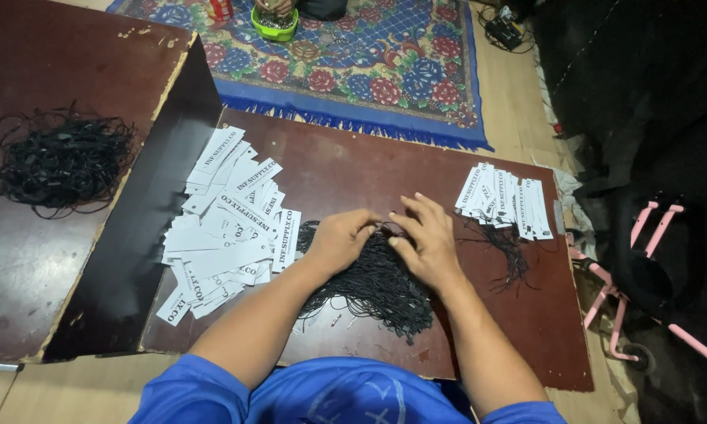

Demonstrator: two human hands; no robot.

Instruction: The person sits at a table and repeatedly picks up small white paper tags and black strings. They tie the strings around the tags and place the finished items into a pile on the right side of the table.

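Sleeves of a blue shirt fill the bottom edge of the frame; both forearms run up from there to mid-frame. Left hand [339, 238] rests palm-down on the pile of black strings [377, 286], fingers curled and pinching at strands near the top of the pile. Right hand [424, 239] sits just beside it, fingers bent down into the same strands; fingertips of the two hands nearly meet. Whether either hand has a single string isolated cannot be told, since the strands blur together.

Pile lies at centre of the dark red-brown board [353, 169], directly before the body, likely so both hands reach it without stretching. Loose white paper tags [228, 228] are fanned in a heap left of centre, touching the pile's left edge. Neater row of white tags with strings attached [504, 201] lies right of centre, their black cords trailing toward the pile; the ordering suggests a sorted set kept apart from the loose ones.

Second tangle of black strings [61, 161] lies on a separate board [78, 63] at upper left, well apart. Patterned floral rug [385, 63] spans the top; on it a green bowl [274, 25] with another person's hand, cut off by the frame edge. Pink-framed object [644, 267] at right is half lost in shadow.
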